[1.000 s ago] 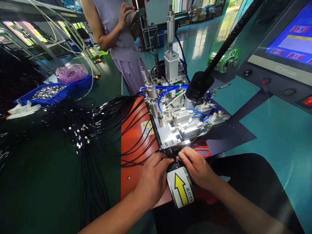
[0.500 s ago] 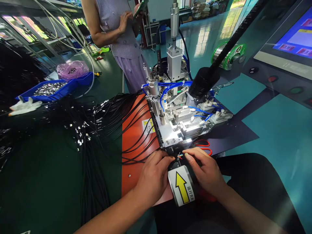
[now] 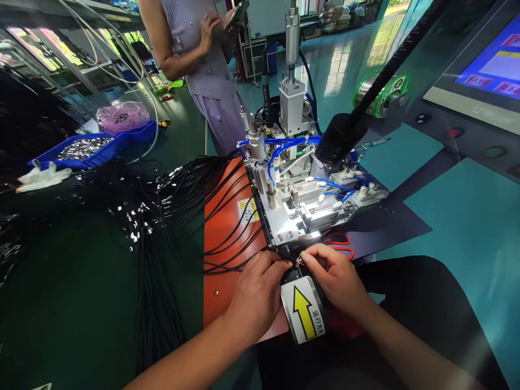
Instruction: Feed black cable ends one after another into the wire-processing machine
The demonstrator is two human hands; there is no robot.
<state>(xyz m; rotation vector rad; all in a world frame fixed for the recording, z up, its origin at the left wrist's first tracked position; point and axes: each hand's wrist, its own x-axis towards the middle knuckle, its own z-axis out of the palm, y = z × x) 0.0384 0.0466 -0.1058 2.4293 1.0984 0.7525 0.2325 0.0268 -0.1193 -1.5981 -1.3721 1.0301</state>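
At the front edge of the metal machine (image 3: 284, 222), my left hand (image 3: 260, 287) is closed on the end of a black cable, most of which its fingers hide. Thin coloured wires (image 3: 299, 260) fan out of that cable end between my hands. My right hand (image 3: 335, 276) is closed in a pinch, thumb and forefinger on the tips of these wires. Just below lies a metal cover (image 3: 303, 311) with a yellow arrow label. Several black cables (image 3: 231, 244) run across the orange plate (image 3: 227, 295) toward my left hand.
Red-handled scissors (image 3: 345, 252) lie beyond my right hand. Bundled black cables (image 3: 154, 281) with metal connectors cover the left bench, near a blue tray (image 3: 83, 151) of metal parts and a white glove (image 3: 44, 176). A control panel (image 3: 479, 127) and solder spool (image 3: 385, 97) stand right. A person (image 3: 207, 70) holds a phone opposite.
My right hand has moved left and its fingertips have closed onto the coloured wires. My left hand stays in place. Across the bench, the person's hand has lifted slightly off the phone.
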